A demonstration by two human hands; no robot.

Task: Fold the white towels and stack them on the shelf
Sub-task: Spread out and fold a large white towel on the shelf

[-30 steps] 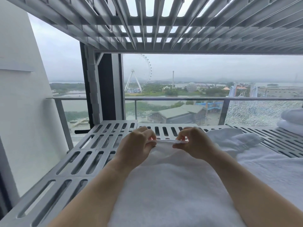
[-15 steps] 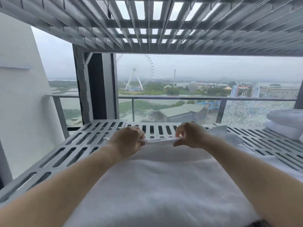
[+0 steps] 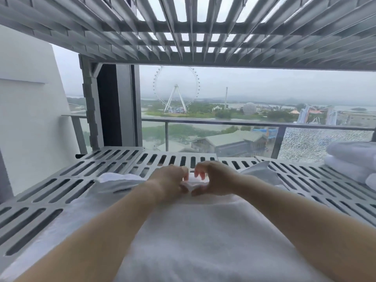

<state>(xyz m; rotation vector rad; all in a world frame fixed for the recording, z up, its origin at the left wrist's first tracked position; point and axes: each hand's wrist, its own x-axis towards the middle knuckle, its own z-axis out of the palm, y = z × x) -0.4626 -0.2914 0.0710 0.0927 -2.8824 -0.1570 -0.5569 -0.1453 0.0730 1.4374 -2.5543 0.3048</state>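
Note:
A white towel [image 3: 203,237] lies spread on the grey slotted shelf [image 3: 85,176], reaching from the near edge to the middle. My left hand [image 3: 168,181] and my right hand [image 3: 213,180] meet at its far edge, side by side. Both pinch a small bunched fold of the towel between thumb and curled fingers. Loose towel corners stick out to the left and right of my hands. A stack of folded white towels [image 3: 354,159] sits at the shelf's far right.
Another slotted shelf [image 3: 203,27] hangs close overhead. A white wall [image 3: 30,119] stands at the left. Behind the shelf a dark post and a glass railing [image 3: 223,127] border the balcony. Bare shelf surface shows at the left and back.
My hands have come together at the towel's far edge, from a hand's width apart to almost touching. The edge between them has bunched up. The camera has tilted slightly.

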